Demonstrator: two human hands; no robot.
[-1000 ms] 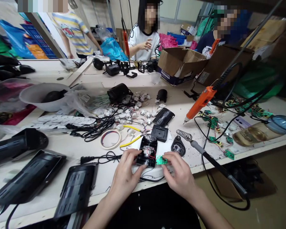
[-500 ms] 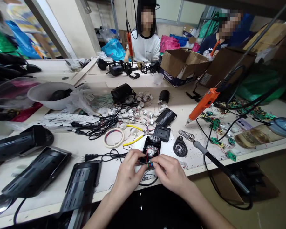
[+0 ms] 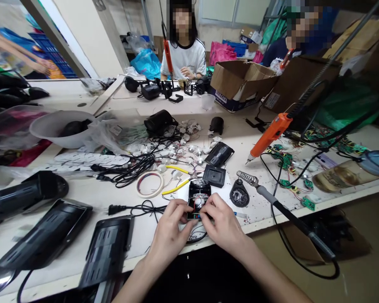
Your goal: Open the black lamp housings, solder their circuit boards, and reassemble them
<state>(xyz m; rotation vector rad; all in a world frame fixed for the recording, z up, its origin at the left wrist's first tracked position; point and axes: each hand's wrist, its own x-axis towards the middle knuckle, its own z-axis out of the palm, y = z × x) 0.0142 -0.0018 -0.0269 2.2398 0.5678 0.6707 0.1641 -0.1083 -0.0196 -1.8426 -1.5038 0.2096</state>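
Both hands are working at the near edge of the worktop (image 3: 120,195), closing on a small black housing (image 3: 198,198) that is lying open-side up, with a motor and red wires showing inside it. The left hand (image 3: 170,233) is pinching the housing's near left corner, its grip narrow around the edge, while the right hand (image 3: 222,225) is pressing its fingers (image 3: 208,206) onto the near right side, also holding the part; the near end of the housing is hidden under the fingers. Just beyond the housing a yellow-handled cutter (image 3: 177,179) is lying beside a ring of tape (image 3: 149,184), and a square black cover (image 3: 214,175) is sitting just to the right. A soldering iron (image 3: 281,208) is resting in its coiled stand (image 3: 241,189) near the right hand, and an orange electric screwdriver (image 3: 269,135) is hanging above the green circuit boards (image 3: 284,162). To the far left a white bowl (image 3: 46,128) is holding a dark rounded part (image 3: 71,127). An open cardboard box (image 3: 236,84) is standing further back; its contents cannot be made out. Three long black casings (image 3: 47,235) are lying at the near left. Across the worktop a person in a white shirt (image 3: 185,54) is sitting with hands down at their own parts.
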